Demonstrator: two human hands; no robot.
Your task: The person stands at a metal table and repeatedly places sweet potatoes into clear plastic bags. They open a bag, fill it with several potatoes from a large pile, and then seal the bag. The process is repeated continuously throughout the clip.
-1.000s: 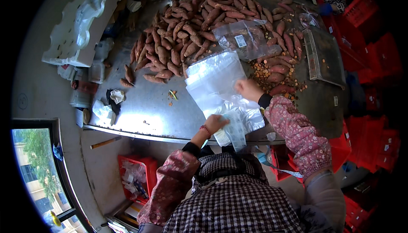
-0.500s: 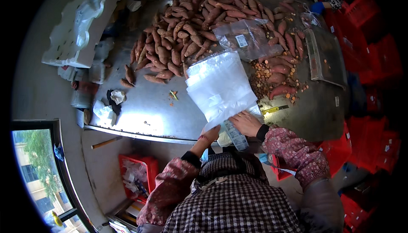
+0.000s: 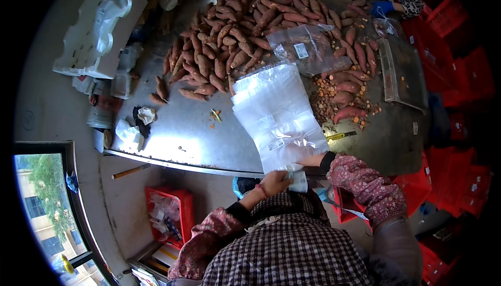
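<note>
A stack of clear plastic bags (image 3: 271,106) lies on the metal table (image 3: 188,140), its lower end hanging over the front edge. My left hand (image 3: 274,181) pinches the bottom edge of the top bag just below the table rim. My right hand (image 3: 301,153) shows only dimly through the plastic at the bag's lower right. It seems to be slid under or into the top bag, and its fingers are blurred. A big heap of sweet potatoes (image 3: 235,41) fills the far half of the table.
Another clear bag (image 3: 305,49) lies on the heap. A metal tray (image 3: 399,72) stands at the right beside small potato bits (image 3: 326,101). White bags (image 3: 99,30) lie at far left, red crates (image 3: 169,215) under the table. Another person's blue-gloved hand (image 3: 381,8) is at top right.
My right hand came back from the bag's far end to its near end and now sits behind the plastic. My left hand stayed at the bottom edge.
</note>
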